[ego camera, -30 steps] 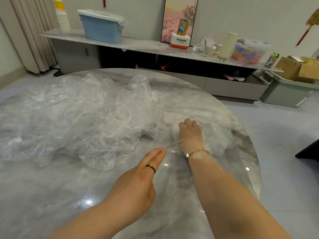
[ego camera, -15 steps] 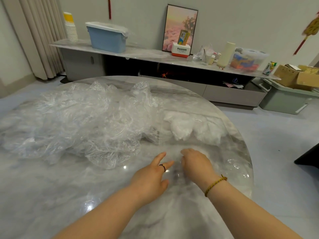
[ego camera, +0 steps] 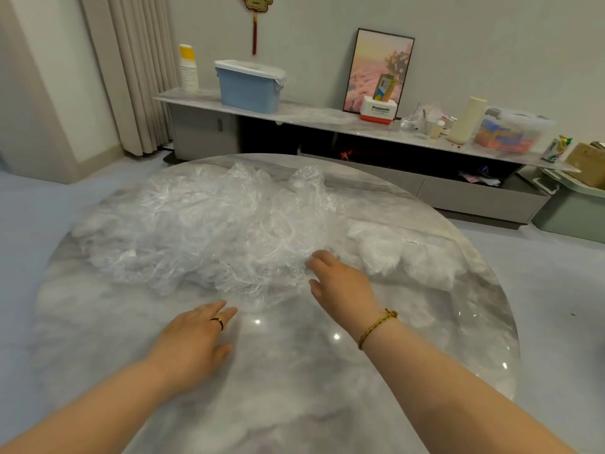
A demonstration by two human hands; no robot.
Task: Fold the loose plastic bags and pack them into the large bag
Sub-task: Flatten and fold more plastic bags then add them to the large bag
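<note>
A big heap of crumpled clear plastic bags [ego camera: 209, 234] covers the far left half of the round marble table [ego camera: 294, 388]. To its right lies the large clear bag [ego camera: 406, 253] holding folded white bags. My right hand [ego camera: 340, 283] reaches into the heap's near right edge, fingers spread and touching the plastic. My left hand [ego camera: 196, 339] hovers low over the bare tabletop just in front of the heap, fingers straight, holding nothing.
Behind the table runs a low sideboard [ego camera: 327, 119] with a blue bin [ego camera: 248, 86], a stack of paper cups [ego camera: 189, 70], a framed picture [ego camera: 379, 70] and a clear storage box [ego camera: 510, 132]. A green crate [ego camera: 573, 211] stands on the floor at right.
My right hand has left the large bag, drawn back and then moved left to the heap's edge. My left hand has slid left along the table. The view has tilted upward.
</note>
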